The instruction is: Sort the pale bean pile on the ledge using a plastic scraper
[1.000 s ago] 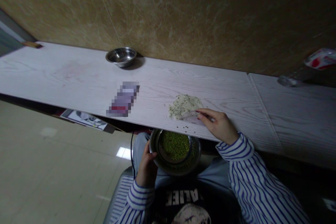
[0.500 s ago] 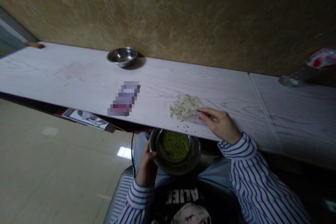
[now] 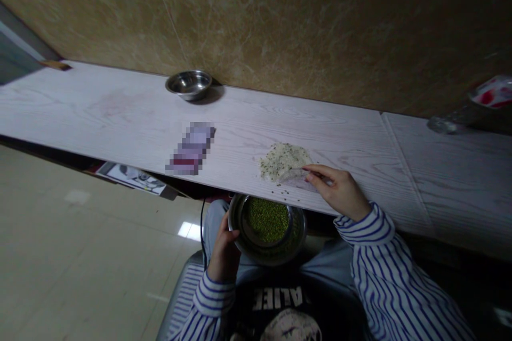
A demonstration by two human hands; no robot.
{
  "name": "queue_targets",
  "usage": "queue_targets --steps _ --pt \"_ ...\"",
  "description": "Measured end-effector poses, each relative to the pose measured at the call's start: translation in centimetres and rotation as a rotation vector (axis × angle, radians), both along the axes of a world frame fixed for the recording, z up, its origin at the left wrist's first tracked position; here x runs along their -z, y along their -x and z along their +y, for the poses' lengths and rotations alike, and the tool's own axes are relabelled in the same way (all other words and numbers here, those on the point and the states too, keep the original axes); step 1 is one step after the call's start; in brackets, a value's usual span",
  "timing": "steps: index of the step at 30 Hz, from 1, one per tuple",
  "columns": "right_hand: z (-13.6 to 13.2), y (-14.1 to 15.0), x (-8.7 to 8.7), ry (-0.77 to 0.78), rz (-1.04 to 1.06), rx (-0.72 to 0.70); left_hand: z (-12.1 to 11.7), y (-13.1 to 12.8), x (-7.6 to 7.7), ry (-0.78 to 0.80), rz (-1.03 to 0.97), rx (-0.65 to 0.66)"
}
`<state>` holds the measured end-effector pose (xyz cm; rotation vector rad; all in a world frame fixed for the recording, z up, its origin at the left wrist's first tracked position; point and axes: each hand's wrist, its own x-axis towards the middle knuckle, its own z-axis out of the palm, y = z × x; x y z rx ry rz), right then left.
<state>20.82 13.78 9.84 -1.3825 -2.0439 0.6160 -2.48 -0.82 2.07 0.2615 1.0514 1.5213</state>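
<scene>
Head view, looking down across a pale wood-grain table (image 3: pixel 100 117) at seated person's lap. Right hand (image 3: pixel 338 192) rests on the table near its front edge, fingers (image 3: pixel 320 173) extended toward view-left and lying across a crumpled clear plastic film (image 3: pixel 298 178); the thumb is hidden, so cannot tell whether the film is pinched or only touched. A low pile of pale grains flecked with dark seeds (image 3: pixel 282 161) lies directly beyond the fingertips, toward view-left, its edge meeting the film. Pile is longer than wide, long axis running roughly along the table edge, and the right hand is clearly the nearer hand to it. A few loose dark seeds (image 3: pixel 280 191) sit between pile and table edge. Left hand (image 3: pixel 224 248) is below the table edge, fingers curled over the rim of a steel basin (image 3: pixel 299 240) and holding it tilted at the lap, well apart from the pile. Basin holds green mung beans (image 3: pixel 267 219) and sits just below the table edge, between the two hands. Striped sleeves cover both forearms. Further along the table, a small steel bowl (image 3: pixel 189 84) stands by a marble-patterned wall (image 3: pixel 320 26), and a pixelated flat object (image 3: pixel 191 148) lies mid-table, its kind unreadable
</scene>
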Motion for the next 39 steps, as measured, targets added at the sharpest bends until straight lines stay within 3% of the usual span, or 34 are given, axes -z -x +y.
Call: queue_targets --steps 13,22,30,39 --pt "0.1 1.1 0.4 0.021 0.006 -0.051 -0.1 0.0 -0.1 0.0 -0.001 0.006" --pt "0.5 0.4 0.5 0.019 0.047 0.014 -0.1 0.1 0.3 -0.005 0.001 0.0" --pt "0.0 2.0 0.6 0.017 0.051 -0.042 0.1 0.0 0.0 -0.003 -0.007 -0.028" --pt "0.6 0.6 0.5 0.028 0.085 0.036 0.1 0.0 0.2 -0.017 -0.047 -0.015"
